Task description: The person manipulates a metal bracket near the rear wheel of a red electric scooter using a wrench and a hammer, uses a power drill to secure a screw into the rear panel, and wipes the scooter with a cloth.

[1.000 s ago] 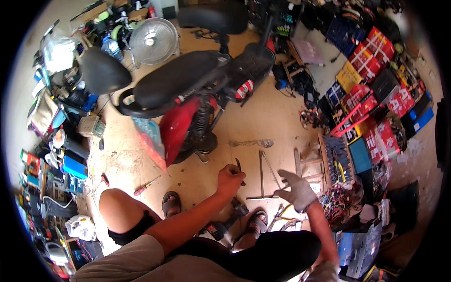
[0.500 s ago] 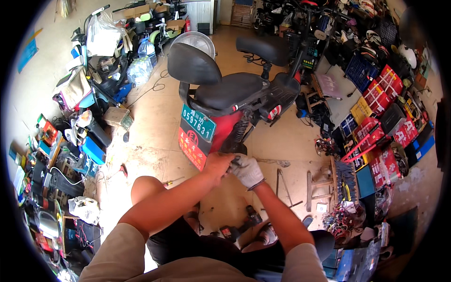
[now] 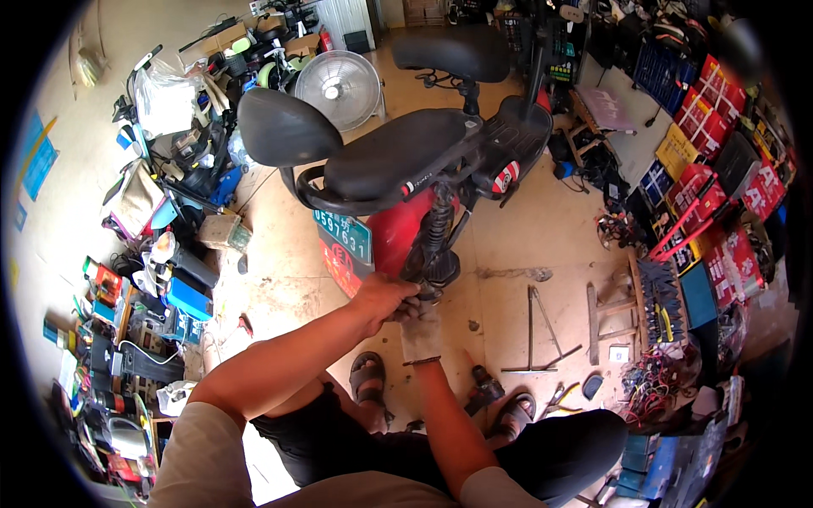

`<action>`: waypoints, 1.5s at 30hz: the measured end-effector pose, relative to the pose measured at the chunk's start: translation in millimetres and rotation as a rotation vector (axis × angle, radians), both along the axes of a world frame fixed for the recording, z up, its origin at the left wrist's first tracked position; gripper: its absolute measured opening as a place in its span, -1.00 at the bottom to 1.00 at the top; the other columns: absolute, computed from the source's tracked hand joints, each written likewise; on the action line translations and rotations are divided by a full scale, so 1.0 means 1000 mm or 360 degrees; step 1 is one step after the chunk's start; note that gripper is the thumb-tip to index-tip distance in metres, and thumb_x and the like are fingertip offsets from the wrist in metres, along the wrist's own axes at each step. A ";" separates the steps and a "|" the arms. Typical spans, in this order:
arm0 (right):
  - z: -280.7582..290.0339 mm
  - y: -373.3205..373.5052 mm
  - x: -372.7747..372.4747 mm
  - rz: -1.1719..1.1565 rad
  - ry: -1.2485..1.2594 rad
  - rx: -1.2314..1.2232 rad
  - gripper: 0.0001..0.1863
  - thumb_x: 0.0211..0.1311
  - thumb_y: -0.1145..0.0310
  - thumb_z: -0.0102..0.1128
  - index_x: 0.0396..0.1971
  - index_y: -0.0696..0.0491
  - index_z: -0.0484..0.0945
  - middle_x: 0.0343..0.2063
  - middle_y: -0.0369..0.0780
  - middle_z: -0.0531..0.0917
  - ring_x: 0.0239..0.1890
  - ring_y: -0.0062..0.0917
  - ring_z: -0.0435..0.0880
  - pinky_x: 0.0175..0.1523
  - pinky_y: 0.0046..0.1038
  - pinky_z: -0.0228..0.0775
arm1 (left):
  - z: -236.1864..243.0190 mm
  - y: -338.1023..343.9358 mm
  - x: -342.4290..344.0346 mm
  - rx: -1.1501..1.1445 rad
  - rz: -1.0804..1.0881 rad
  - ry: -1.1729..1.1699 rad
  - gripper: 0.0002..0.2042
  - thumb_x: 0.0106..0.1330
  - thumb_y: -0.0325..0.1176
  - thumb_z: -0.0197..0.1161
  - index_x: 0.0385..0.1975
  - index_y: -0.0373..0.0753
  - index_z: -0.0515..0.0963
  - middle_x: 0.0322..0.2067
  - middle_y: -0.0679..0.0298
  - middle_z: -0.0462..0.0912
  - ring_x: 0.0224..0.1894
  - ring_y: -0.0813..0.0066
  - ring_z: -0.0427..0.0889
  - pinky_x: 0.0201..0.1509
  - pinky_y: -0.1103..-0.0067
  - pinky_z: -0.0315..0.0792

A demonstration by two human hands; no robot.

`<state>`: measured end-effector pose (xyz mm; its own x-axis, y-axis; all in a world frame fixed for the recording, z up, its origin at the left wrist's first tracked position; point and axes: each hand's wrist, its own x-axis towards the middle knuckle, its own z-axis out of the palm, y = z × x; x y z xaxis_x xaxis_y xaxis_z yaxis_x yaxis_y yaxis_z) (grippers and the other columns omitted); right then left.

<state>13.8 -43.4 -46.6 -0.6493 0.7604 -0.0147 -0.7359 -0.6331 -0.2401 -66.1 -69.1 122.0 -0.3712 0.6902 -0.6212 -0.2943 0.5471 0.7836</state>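
A red and black electric scooter (image 3: 398, 169) stands in front of me, rear end toward me, with a black seat, a backrest and a green plate. Behind its rear shock absorber (image 3: 439, 224), both my hands meet low by the rear wheel. My bare left hand (image 3: 383, 302) is closed, thumb and fingers bent around a small dark part I cannot make out. Just beneath it, my right hand (image 3: 421, 328) wears a whitish, dirty work glove. Its fingers curl at the same dark part and are partly hidden by the left hand.
On the floor lie a T-shaped metal tool (image 3: 532, 339), a cordless drill (image 3: 483, 388) and pliers (image 3: 559, 398). A wooden rack of tools (image 3: 660, 300) and red boxes (image 3: 711, 102) line the right. A fan (image 3: 339, 89) stands behind the scooter; clutter fills the left wall.
My view has shifted, showing more of the fan and my sandals. The gloved right hand has come lower, under the left, its forearm more upright. Both hands stay together.
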 end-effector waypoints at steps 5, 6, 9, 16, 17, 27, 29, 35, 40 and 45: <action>-0.054 0.035 -0.020 -0.0056 -0.0160 -0.0101 -0.65 0.59 0.25 -0.07 0.17 0.11 0.49 -0.13 -0.21 0.61 -0.21 -0.54 0.57 -0.13 -0.48 0.50 | 0.014 -0.003 0.021 0.0133 -0.0488 0.0541 -0.66 0.40 -0.31 0.40 0.06 -0.38 0.64 -0.21 0.19 0.76 -0.30 0.43 0.75 -0.21 0.49 0.63; -0.049 0.045 -0.019 -0.0048 -0.0361 -0.0103 -0.66 0.58 0.24 -0.03 0.15 0.11 0.50 -0.14 -0.21 0.61 -0.22 -0.53 0.59 -0.15 -0.47 0.52 | 0.020 -0.011 0.029 0.0192 -0.0711 0.0748 -0.64 0.41 -0.30 0.40 0.10 -0.36 0.63 -0.21 0.20 0.76 -0.27 0.45 0.75 -0.17 0.49 0.63; -0.045 0.063 -0.012 -0.0042 -0.0708 -0.0137 -0.68 0.53 0.22 0.08 0.07 0.11 0.52 -0.16 -0.21 0.63 -0.24 -0.49 0.65 -0.20 -0.46 0.58 | 0.045 -0.022 0.063 0.0101 -0.1199 0.0996 -0.56 0.40 -0.25 0.40 0.23 -0.26 0.61 -0.18 0.14 0.76 -0.17 0.40 0.76 -0.07 0.47 0.63; -0.054 0.067 -0.033 -0.0051 -0.0762 -0.0324 -0.75 0.44 0.32 0.19 -0.03 0.16 0.55 -0.23 -0.11 0.70 -0.28 -0.33 0.78 -0.19 -0.33 0.75 | 0.007 -0.009 0.102 0.0153 -0.1904 0.1738 -0.70 0.29 -0.25 0.31 -0.09 -0.31 0.64 -0.06 0.03 0.64 0.00 0.01 0.69 0.04 0.25 0.60; -0.060 0.069 -0.037 -0.0058 -0.0758 -0.0384 -0.77 0.43 0.39 0.16 -0.03 0.18 0.55 -0.24 -0.06 0.72 -0.28 -0.29 0.80 -0.15 -0.28 0.78 | 0.003 -0.005 0.102 0.0176 -0.1930 0.1714 -0.69 0.30 -0.24 0.30 -0.08 -0.32 0.64 -0.07 0.03 0.65 0.01 0.02 0.69 0.05 0.25 0.60; -0.070 0.060 -0.056 -0.0197 -0.0706 -0.0346 -0.76 0.48 0.43 0.17 0.03 0.22 0.55 -0.15 -0.12 0.67 -0.17 -0.38 0.76 -0.04 -0.40 0.74 | -0.034 0.000 0.078 0.0249 -0.2117 0.1983 -0.55 0.08 -0.38 0.39 -0.01 -0.43 0.55 -0.18 0.00 0.70 -0.11 0.09 0.77 -0.12 0.31 0.64; -0.089 0.059 -0.069 -0.0250 -0.0690 -0.0336 -0.75 0.49 0.44 0.15 0.06 0.21 0.55 -0.12 -0.14 0.67 -0.13 -0.39 0.75 -0.01 -0.38 0.72 | -0.031 0.010 0.084 0.0255 -0.2131 0.1839 -0.53 0.11 -0.36 0.38 0.04 -0.40 0.53 -0.17 0.00 0.69 -0.09 0.07 0.76 -0.11 0.29 0.63; -0.068 0.056 -0.066 0.0171 -0.0132 -0.0426 -0.59 0.49 0.36 0.17 0.26 0.12 0.50 0.09 -0.17 0.65 0.11 -0.36 0.68 0.17 -0.30 0.59 | -0.025 0.014 0.087 0.0118 -0.2306 0.1897 -0.51 0.15 -0.34 0.39 0.10 -0.34 0.50 -0.12 -0.01 0.67 -0.05 0.04 0.73 -0.06 0.26 0.61; -0.062 0.059 -0.066 0.0068 -0.0013 -0.0378 -0.64 0.50 0.30 0.17 0.19 0.11 0.51 0.01 -0.20 0.64 0.04 -0.44 0.66 0.13 -0.35 0.56 | -0.022 0.015 0.089 0.0048 -0.2400 0.1928 -0.43 0.07 -0.35 0.42 0.14 -0.33 0.49 -0.11 0.04 0.65 -0.10 0.07 0.74 -0.11 0.28 0.62; -0.071 0.052 -0.067 0.0038 0.0136 -0.0414 -0.59 0.51 0.30 0.16 0.24 0.14 0.47 0.12 -0.16 0.61 0.16 -0.36 0.64 0.25 -0.30 0.53 | -0.023 0.014 0.089 0.0074 -0.2401 0.1893 -0.41 0.07 -0.31 0.44 0.15 -0.33 0.49 -0.08 0.04 0.64 -0.11 0.04 0.73 -0.09 0.28 0.61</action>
<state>-53.0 8.7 -117.9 -0.6741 0.7228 -0.1519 -0.7308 -0.6826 -0.0049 22.6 -55.4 99.3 0.3047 0.8040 -0.5107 0.9508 -0.2247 0.2134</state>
